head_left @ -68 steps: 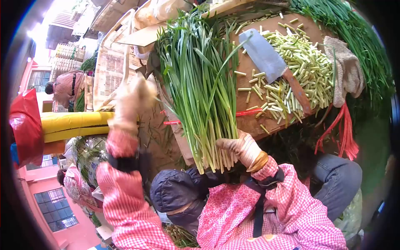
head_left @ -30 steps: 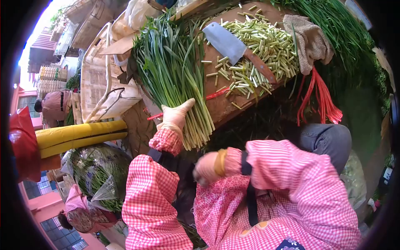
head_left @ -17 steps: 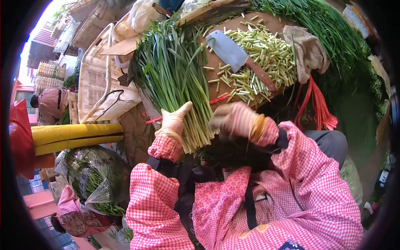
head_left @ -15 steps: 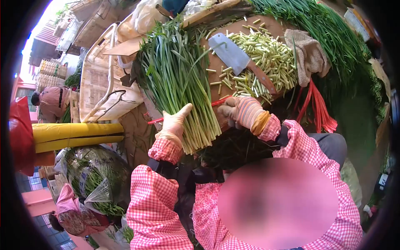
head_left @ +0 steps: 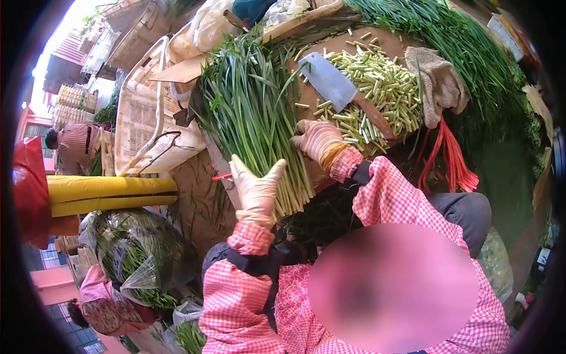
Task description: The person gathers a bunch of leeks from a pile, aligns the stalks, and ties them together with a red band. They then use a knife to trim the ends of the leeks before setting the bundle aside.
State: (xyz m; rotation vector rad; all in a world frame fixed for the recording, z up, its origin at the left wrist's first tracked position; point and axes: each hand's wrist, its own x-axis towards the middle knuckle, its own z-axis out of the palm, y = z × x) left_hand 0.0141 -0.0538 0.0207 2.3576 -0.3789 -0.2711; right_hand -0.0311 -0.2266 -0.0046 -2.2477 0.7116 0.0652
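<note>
A thick bundle of long flat-leaved greens (head_left: 247, 103) with pale, evenly cut stems lies on the board. My left hand (head_left: 256, 190), in a pale glove, is over the stems with thumb and fingers spread wide. Just left of it pokes out the end of a red strip (head_left: 222, 176); the rest is hidden. On the bundle's right edge, my right hand (head_left: 318, 143), in a striped glove, has its fingers curled against the stems; what they hold is hidden. A cleaver (head_left: 329, 79) with a wooden handle rests on many cut stem pieces (head_left: 383, 76).
A tan cloth (head_left: 435, 79) and hanging red strips (head_left: 449, 159) are at the board's right. More greens (head_left: 448, 47) are heaped beyond. Left are a plastic basket (head_left: 138, 118), a yellow roll (head_left: 112, 193) and a bagged bundle (head_left: 141, 253). Two people (head_left: 76, 141) are further left.
My right hand has moved up and left to the bundle's edge, and the red strip's right end no longer shows. My left hand has shifted right and spread its fingers.
</note>
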